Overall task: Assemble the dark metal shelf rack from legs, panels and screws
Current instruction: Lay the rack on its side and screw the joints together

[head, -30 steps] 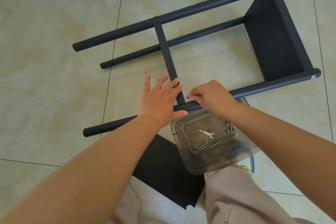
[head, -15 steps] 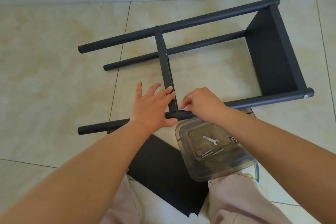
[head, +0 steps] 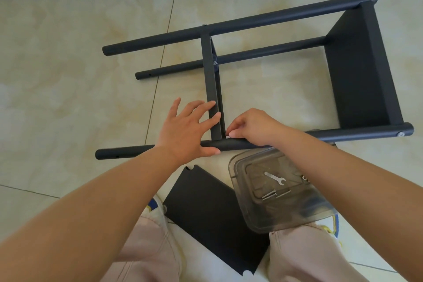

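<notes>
Shelf rack [head: 263, 68], dark metal, part-built: lies on its side on the tiled floor [head: 68, 75], end panel and middle panel [head: 214, 89] joined to the legs; spare panel [head: 212, 213] flat by the knees, clear tray [head: 281, 192] of screws [head: 275, 194] and spanner [head: 274, 178] beside it. Left hand [head: 185, 130]: fingers straight and spread, pressing the middle panel against the near leg [head: 229, 144]. Right hand [head: 254, 127]: fingers pinched at that joint, apparently starting a screw too small to see; next, likely tightening it with the spanner.

One camera only — worn on the person's head, looking forward and steeply down, close over both forearms, the rack [head: 263, 71] on the tiled floor [head: 68, 75] — baseboard at top.
</notes>
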